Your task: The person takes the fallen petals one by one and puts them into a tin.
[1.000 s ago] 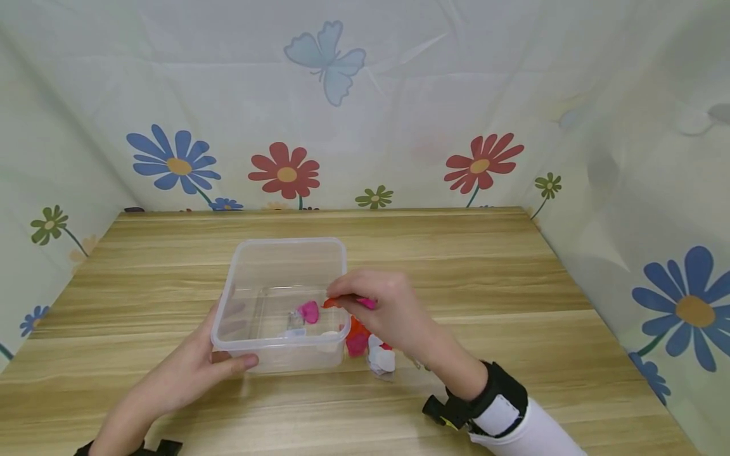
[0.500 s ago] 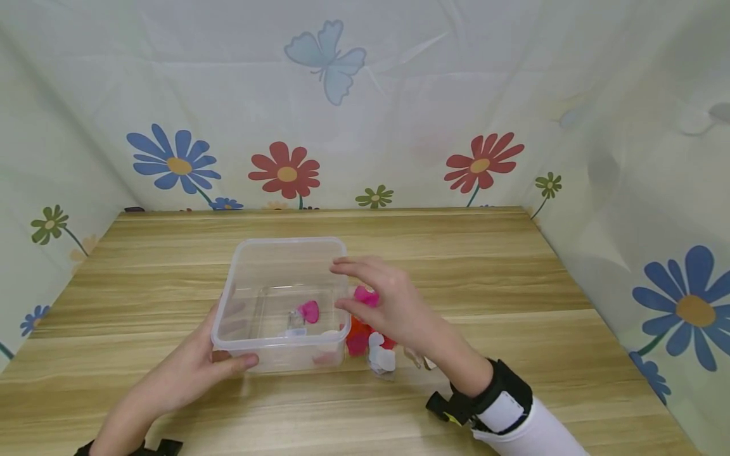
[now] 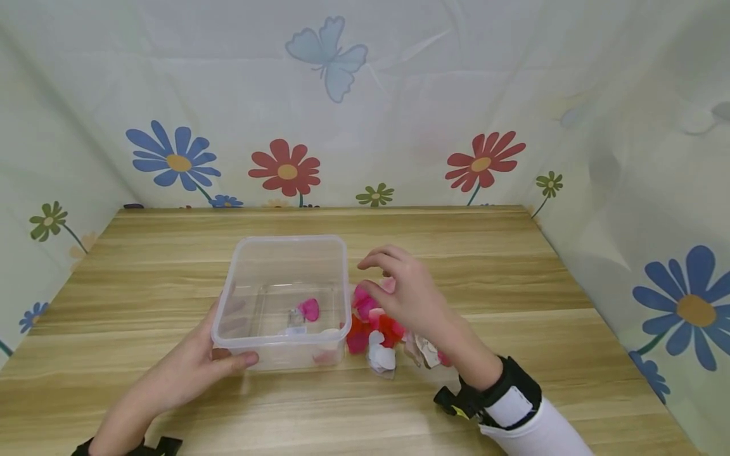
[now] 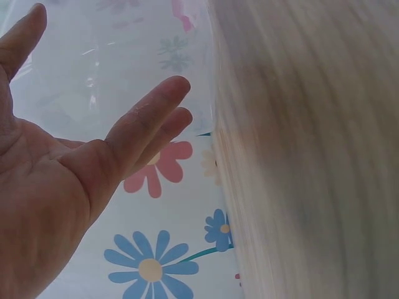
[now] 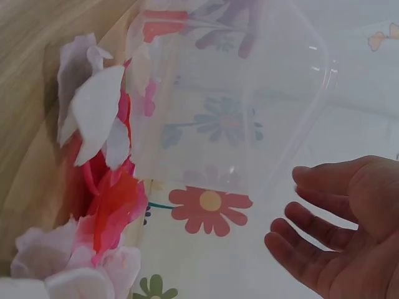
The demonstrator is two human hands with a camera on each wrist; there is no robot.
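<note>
A clear plastic container [image 3: 285, 353] stands on the table, tilted nowhere in view. My left hand [image 3: 194, 361] rests against its near left corner, thumb on the front wall, fingers along the left side. The left wrist view shows those fingers [image 4: 149, 121] fairly straight. Inside the container lie a bright pink petal [image 3: 308, 310] and some pale pieces. To its right is a loose heap of petals [image 3: 359, 332] in red, pink and white. My right hand [image 3: 407, 291] hovers over the heap, fingers loosely bent, with a gap between thumb and fingertips and nothing held.
The wood-patterned table [image 3: 456, 253] spreads around the container. White petals [image 5: 93, 118] lie close beside the container's right wall. A flower-printed curtain [image 3: 399, 114] encloses the back and sides of the table.
The right hand has let go of an orange-red petal at the container and moved right, over the heap. More of the heap now shows. The left hand and container keep their places.
</note>
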